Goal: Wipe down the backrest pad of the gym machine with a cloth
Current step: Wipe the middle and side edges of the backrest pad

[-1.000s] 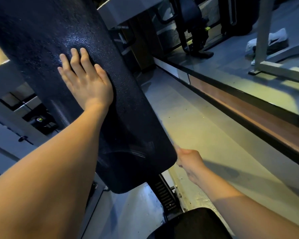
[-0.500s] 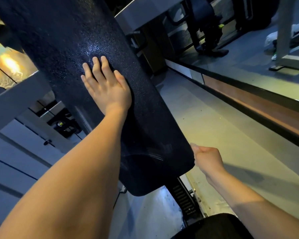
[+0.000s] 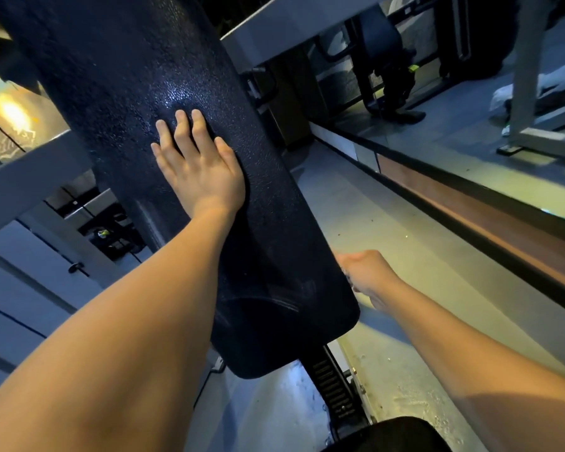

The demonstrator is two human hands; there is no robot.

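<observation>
Two hands: left hand [image 3: 200,169] flat on pebbled backrest pad [image 3: 268,256].

Two bare forearms enter from bottom edge, no sleeves visible anywhere along them. Left hand [image 3: 200,168] bare: no glove, no ring, no watch or band at wrist. Four fingers [image 3: 199,132] visible, nails short and unpainted; thumb hidden. Right hand [image 3: 367,275] also bare, no glove, wrist without watch or strap; its fingers mostly out of sight and slightly blurred. No clothing visible on either arm.
</observation>
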